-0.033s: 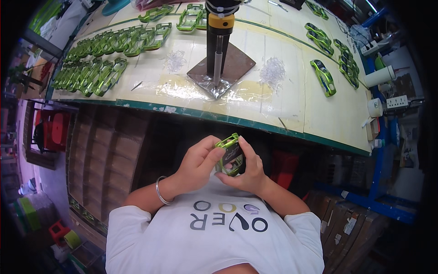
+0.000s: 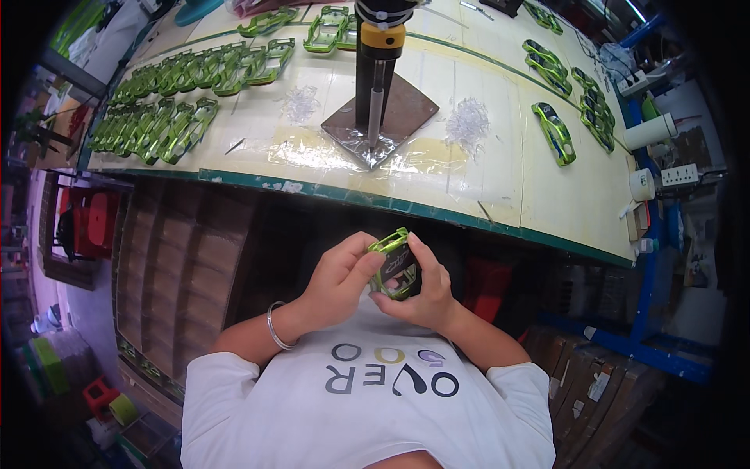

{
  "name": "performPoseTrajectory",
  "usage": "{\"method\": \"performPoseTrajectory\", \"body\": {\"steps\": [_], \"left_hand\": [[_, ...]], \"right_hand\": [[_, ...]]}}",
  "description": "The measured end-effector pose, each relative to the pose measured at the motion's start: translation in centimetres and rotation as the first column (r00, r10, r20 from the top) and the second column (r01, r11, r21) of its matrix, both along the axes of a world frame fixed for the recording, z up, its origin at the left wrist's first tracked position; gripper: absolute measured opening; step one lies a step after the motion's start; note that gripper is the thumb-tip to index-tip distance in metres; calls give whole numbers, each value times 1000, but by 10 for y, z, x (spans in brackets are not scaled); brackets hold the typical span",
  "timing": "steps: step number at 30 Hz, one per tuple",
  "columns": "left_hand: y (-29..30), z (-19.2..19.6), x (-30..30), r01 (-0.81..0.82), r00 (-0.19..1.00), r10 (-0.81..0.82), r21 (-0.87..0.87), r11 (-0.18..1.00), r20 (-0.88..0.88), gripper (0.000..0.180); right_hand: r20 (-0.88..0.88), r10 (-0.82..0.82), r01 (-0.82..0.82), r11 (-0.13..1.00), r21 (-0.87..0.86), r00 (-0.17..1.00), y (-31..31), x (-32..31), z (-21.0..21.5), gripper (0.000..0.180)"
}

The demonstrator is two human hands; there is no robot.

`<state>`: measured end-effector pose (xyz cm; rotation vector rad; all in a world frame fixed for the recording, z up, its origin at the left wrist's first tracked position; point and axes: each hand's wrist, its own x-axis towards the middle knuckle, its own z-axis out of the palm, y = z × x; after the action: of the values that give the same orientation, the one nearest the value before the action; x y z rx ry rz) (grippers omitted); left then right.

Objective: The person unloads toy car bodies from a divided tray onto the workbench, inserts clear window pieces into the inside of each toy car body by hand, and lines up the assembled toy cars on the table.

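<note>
Both my hands hold one green toy car shell (image 2: 395, 264) close to my chest, below the table's front edge. My left hand (image 2: 337, 277), with a silver bangle on the wrist, pinches its upper left side. My right hand (image 2: 420, 291) cups it from beneath and from the right, thumb on its top edge. The shell's dark underside faces up toward me.
A pale worktable (image 2: 500, 168) with a green rim spans the top. On it stand a small press with a yellow collar (image 2: 378, 70) on a metal base plate, rows of green car shells (image 2: 164, 117) at left, more green car shells (image 2: 574, 102) at right, and two heaps of clear plastic bits (image 2: 467, 123).
</note>
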<state>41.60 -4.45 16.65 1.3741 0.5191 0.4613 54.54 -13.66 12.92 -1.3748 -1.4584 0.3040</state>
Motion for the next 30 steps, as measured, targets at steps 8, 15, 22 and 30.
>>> {"method": "performPoseTrajectory", "body": {"steps": [8, 15, 22, 30], "left_hand": [[12, -14, -15, 40, 970, 62, -405, 913, 237, 16], [28, -9, -24, 77, 971, 5, -335, 939, 238, 14], [61, -43, -12, 103, 942, -195, 319, 942, 272, 59], [39, -48, 4, 218, 894, 43, -517, 828, 446, 89]], "right_hand": [[110, 54, -46, 996, -72, 992, 21, -5, 4, 78], [319, 51, -34, 998, -59, 946, 32, -14, 13, 66], [75, 194, -188, 979, -83, 978, 31, -16, 11, 69], [-994, -106, -384, 918, -102, 9, 44, -21, 32, 71]]}}
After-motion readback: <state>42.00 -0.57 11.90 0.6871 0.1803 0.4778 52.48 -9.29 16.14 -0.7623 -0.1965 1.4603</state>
